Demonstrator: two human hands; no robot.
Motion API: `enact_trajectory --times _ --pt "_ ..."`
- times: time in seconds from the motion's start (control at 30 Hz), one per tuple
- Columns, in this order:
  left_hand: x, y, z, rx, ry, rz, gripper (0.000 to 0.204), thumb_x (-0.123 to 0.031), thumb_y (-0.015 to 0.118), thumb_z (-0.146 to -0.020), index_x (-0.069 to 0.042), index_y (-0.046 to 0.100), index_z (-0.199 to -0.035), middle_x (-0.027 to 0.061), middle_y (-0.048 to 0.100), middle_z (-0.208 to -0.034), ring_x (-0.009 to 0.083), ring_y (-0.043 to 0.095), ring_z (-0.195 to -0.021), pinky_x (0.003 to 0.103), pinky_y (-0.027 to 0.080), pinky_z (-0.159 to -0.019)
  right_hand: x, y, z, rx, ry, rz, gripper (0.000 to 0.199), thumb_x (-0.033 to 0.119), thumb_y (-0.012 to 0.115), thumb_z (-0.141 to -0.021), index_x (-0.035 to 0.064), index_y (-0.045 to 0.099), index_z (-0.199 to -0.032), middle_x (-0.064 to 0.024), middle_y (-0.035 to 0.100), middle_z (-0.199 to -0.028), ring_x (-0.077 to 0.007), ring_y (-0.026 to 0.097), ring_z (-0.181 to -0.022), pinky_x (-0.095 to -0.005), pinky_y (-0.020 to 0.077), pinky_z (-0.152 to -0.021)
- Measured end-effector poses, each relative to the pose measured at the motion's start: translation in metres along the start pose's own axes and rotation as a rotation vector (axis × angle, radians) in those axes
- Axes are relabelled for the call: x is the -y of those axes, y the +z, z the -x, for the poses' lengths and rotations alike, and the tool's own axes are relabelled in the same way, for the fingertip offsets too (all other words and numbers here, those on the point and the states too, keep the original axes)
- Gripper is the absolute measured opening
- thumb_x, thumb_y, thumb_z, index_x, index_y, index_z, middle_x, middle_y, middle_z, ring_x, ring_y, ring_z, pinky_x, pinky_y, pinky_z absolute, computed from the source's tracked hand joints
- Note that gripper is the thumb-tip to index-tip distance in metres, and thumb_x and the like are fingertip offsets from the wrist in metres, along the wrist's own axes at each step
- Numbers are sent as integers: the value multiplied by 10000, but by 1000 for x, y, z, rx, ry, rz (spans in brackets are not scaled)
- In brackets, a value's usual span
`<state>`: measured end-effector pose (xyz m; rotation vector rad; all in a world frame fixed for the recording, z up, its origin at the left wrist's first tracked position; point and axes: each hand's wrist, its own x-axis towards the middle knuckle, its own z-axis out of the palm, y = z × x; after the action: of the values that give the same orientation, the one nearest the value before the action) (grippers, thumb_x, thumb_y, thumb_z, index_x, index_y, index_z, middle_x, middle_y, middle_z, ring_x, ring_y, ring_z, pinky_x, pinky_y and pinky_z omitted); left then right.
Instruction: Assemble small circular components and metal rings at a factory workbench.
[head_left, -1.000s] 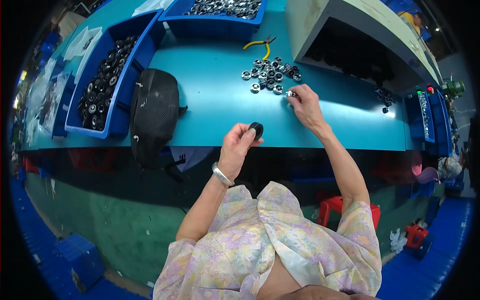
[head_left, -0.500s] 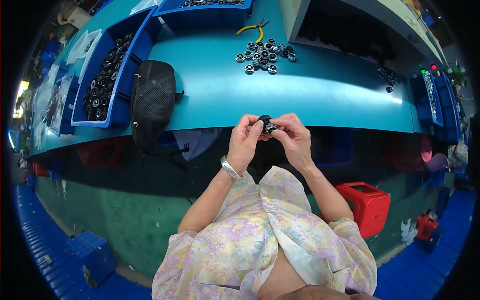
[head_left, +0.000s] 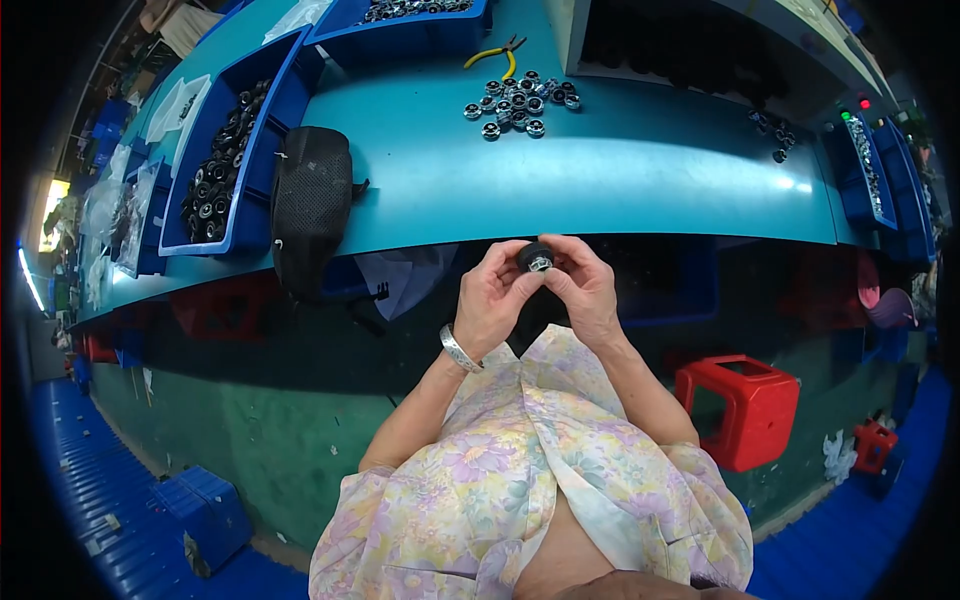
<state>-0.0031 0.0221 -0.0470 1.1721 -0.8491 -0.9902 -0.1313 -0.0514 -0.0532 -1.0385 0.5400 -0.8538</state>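
Between both hands, at the near edge of the blue-green table (head_left: 430,210), is a small round black part with a shiny metal piece (head_left: 538,259) set in its lower side. My left hand (head_left: 493,300) closes on it from the left with thumb and fingers. From the right, my right hand (head_left: 583,290) grips the same part, its thumb close to the metal piece. Farther back on the table lies a cluster of small round chrome-and-black parts (head_left: 520,105). Behind that cluster rest yellow-handled pliers (head_left: 497,57).
A blue bin of black round parts (head_left: 222,170) and a black mesh bag (head_left: 312,200) stand at the left. Another blue bin (head_left: 400,35) is at the back. Several small parts (head_left: 775,135) lie at the right, near a blue bin (head_left: 868,175). A red stool (head_left: 755,415) stands below right.
The metal piece, held beside the black part earlier, now sits in it, and both hands have come closer together around it. The whole view has shifted slightly.
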Motion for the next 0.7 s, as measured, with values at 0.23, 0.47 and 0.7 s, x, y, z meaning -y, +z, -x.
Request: enact_trajectory --times 0.23,0.47,0.7 --pt "-24 2 18 9 189 -396 306 -25 613 -874 9 545 -1171 156 653 -944 211 676 -810 291 525 -682 12 4 12 103 -107 77 302 -4 673 -841 -8 572 -1125 -38 535 -1056 -115 558 -935 -253 469 -855" --pt "-30 14 28 -114 329 -548 263 -36 603 -896 10 587 -1154 109 676 -936 150 652 -774 249 500 -684 9 18 20 25 -224 82 210 -30 663 -836 -12 571 -1023 -33 503 -1010 -96 544 -890 -230 460 -814" --pt "-16 20 27 -253 340 -485 217 -12 609 -882 15 628 -1097 98 690 -929 121 638 -755 236 496 -667 0 24 17 -49 -222 80 129 -33 625 -853 -5 560 -962 -20 518 -955 -71 542 -824 -201 484 -712"
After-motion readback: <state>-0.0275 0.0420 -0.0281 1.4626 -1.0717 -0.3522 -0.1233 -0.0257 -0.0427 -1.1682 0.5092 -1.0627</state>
